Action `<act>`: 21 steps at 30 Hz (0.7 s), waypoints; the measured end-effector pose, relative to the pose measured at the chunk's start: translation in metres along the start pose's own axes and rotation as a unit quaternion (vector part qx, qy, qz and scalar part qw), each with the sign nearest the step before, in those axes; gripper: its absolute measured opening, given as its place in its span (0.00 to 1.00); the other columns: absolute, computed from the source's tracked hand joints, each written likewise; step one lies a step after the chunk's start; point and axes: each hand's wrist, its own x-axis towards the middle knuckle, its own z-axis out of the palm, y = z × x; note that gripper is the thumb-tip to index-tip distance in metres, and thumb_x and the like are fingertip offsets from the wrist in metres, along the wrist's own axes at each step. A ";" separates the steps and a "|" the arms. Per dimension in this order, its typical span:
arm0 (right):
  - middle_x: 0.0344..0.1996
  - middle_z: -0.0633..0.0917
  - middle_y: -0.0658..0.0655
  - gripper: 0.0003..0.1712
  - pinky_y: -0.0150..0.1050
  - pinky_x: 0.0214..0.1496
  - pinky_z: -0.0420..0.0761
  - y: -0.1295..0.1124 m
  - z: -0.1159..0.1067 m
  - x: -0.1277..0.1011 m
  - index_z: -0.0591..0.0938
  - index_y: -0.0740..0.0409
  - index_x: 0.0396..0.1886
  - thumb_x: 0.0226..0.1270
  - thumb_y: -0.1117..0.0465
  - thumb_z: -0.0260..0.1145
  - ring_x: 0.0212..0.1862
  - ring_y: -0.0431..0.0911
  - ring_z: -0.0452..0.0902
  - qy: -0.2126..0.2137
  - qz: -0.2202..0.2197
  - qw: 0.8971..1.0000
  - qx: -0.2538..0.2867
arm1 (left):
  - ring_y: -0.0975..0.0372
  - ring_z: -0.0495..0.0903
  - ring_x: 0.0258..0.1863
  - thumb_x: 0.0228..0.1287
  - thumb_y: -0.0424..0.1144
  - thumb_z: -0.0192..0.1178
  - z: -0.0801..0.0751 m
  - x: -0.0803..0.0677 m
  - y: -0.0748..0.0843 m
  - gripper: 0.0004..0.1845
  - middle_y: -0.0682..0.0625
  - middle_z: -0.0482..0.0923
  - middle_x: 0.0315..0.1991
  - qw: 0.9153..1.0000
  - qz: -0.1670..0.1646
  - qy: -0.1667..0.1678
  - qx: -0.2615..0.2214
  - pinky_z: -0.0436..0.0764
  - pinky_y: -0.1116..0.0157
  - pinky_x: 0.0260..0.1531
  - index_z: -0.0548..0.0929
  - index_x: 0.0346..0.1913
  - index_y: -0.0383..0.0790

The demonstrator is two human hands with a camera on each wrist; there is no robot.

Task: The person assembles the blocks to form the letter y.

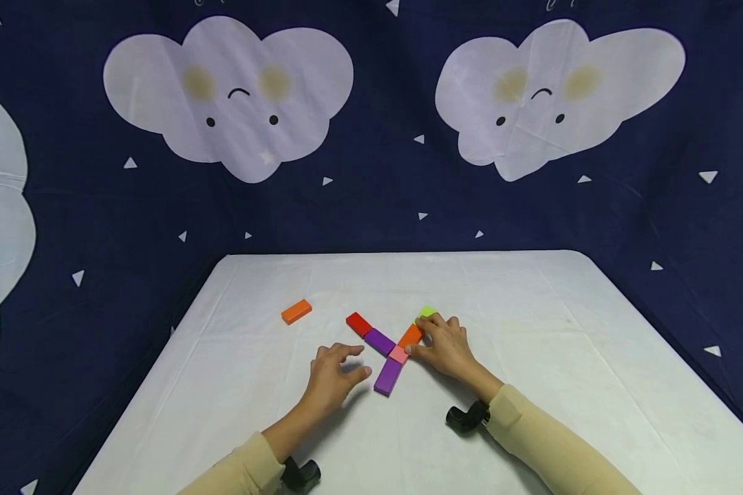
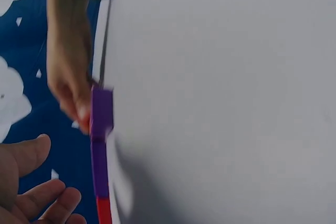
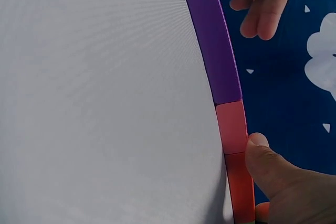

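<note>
Several flat blocks form an X-like figure: a red block [image 1: 359, 324] and a purple block [image 1: 380, 342] make one arm. A pink block [image 1: 399, 354] sits at the crossing, with another purple block [image 1: 387, 377] toward the near side. An orange block [image 1: 410, 335] and a lime green block [image 1: 426, 311] form the far right arm. My right hand [image 1: 448, 347] grips the orange block along its right side, thumb at the pink joint and fingers near the green end. My left hand [image 1: 334, 377] hovers left of the figure, fingers apart and loosely curved, holding nothing.
A loose orange block [image 1: 296, 311] lies apart on the white tabletop [image 1: 532, 302], to the left of the red one. Behind the table's far edge hangs a dark blue cloth [image 1: 384, 206] printed with clouds. A black wrist camera [image 1: 467, 417] sits by the right sleeve.
</note>
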 end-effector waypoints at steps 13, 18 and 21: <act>0.52 0.79 0.55 0.36 0.42 0.40 0.60 0.000 0.000 -0.001 0.79 0.54 0.57 0.50 0.40 0.71 0.42 0.52 0.65 0.003 -0.006 1.000 0.001 | 0.50 0.73 0.49 0.55 0.41 0.67 -0.037 0.039 -0.021 0.22 0.42 0.81 0.50 0.996 -0.056 0.063 0.006 0.60 0.49 0.54 0.81 0.53 0.38; 0.52 0.79 0.54 0.36 0.42 0.40 0.59 -0.001 -0.001 -0.001 0.79 0.53 0.57 0.50 0.41 0.71 0.41 0.52 0.64 0.004 -0.005 1.000 0.001 | 0.50 0.71 0.51 0.55 0.41 0.67 -0.048 0.052 -0.030 0.24 0.42 0.80 0.53 0.993 -0.080 0.085 0.009 0.62 0.51 0.53 0.80 0.56 0.38; 0.52 0.79 0.54 0.36 0.42 0.40 0.60 -0.001 -0.001 -0.001 0.79 0.53 0.57 0.50 0.41 0.71 0.41 0.52 0.64 0.005 -0.004 1.000 0.000 | 0.49 0.69 0.52 0.55 0.41 0.67 -0.052 0.059 -0.037 0.24 0.42 0.79 0.54 0.991 -0.085 0.099 0.015 0.63 0.52 0.51 0.80 0.56 0.38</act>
